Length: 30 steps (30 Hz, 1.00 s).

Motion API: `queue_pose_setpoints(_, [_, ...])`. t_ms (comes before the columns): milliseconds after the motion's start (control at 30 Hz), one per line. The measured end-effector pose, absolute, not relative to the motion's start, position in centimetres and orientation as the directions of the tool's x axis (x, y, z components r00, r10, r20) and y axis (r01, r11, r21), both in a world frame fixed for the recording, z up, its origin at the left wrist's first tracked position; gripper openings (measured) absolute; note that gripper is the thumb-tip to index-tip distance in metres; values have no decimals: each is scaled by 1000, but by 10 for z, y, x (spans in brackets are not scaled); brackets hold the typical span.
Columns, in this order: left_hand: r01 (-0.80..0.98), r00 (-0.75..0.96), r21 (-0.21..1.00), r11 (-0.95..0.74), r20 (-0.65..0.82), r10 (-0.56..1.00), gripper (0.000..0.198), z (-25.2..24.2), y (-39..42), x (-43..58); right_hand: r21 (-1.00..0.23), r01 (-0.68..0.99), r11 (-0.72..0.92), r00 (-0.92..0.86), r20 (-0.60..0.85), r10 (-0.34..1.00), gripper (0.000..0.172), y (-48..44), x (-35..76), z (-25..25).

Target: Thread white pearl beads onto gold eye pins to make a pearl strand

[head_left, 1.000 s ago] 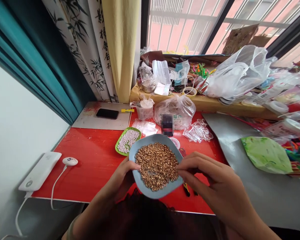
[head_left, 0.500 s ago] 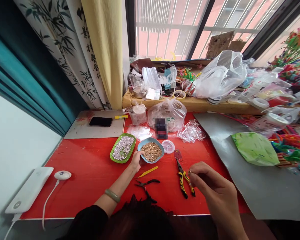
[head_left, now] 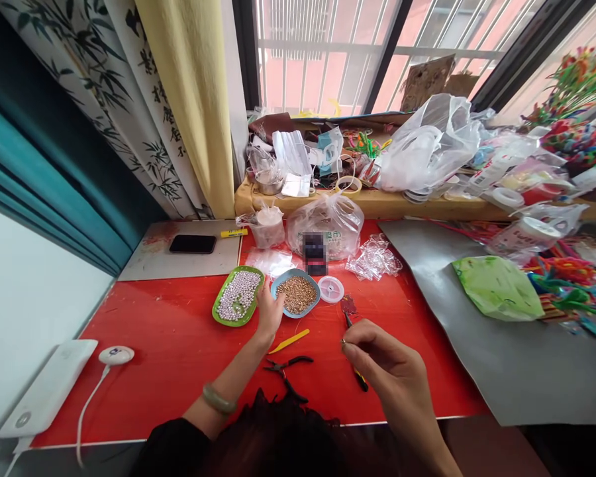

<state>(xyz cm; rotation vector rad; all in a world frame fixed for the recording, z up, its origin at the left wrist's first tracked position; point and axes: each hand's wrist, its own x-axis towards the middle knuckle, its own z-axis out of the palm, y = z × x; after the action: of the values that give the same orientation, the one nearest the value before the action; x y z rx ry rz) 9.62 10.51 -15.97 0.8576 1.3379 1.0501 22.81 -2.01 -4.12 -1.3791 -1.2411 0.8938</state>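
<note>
A blue dish (head_left: 316, 309) of gold beads (head_left: 297, 295) sits on the red table. At its left rim is my left hand (head_left: 269, 310), its thumb by the rim and its fingers spread apart towards the green tray (head_left: 220, 320) of pale, pearl-like beads (head_left: 238, 296). My right hand (head_left: 390, 368) pinches a tiny gold-coloured piece (head_left: 344, 341) between thumb and forefinger; its exact kind is too small to make out. Beneath that hand lie yellow-and-black pliers (head_left: 360, 380), mostly hidden.
Yellow tweezers (head_left: 289, 341) and small black-handled pliers (head_left: 298, 360) lie in front of the dish. Behind are a round clear lid (head_left: 331, 289), plastic bags (head_left: 325, 222) and clear pieces (head_left: 375, 258). A phone (head_left: 193, 244) and a white power bank (head_left: 49, 387) are at left.
My right hand has moved left, over the yellow-and-black pliers, still pinching the tiny piece. My left hand has loosened from the blue dish, its fingers spreading towards the green tray. The view has shifted slightly.
</note>
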Motion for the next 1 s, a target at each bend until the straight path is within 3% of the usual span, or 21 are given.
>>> queue_pose_setpoints(200, [-232,306,959,160,-84,948,16,-66,64,72,-986,155,65,103,82,991,15,-10,220,-25])
queue_pose_setpoints(367, [-358,561,932,52,170,810,17,-20,44,56,-999,12,33,26,33,999,13,-6,213,-13])
queue_pose_setpoints(667, [-218,536,947,-237,319,782,17,-4,45,48,-973,-183,-141,-138,-117,984,15,-4,212,-7])
queue_pose_setpoints(1000, [-52,474,840,-540,497,727,16,-1,45,38,-946,-253,-202,-229,-145,963,9,-5,207,-2])
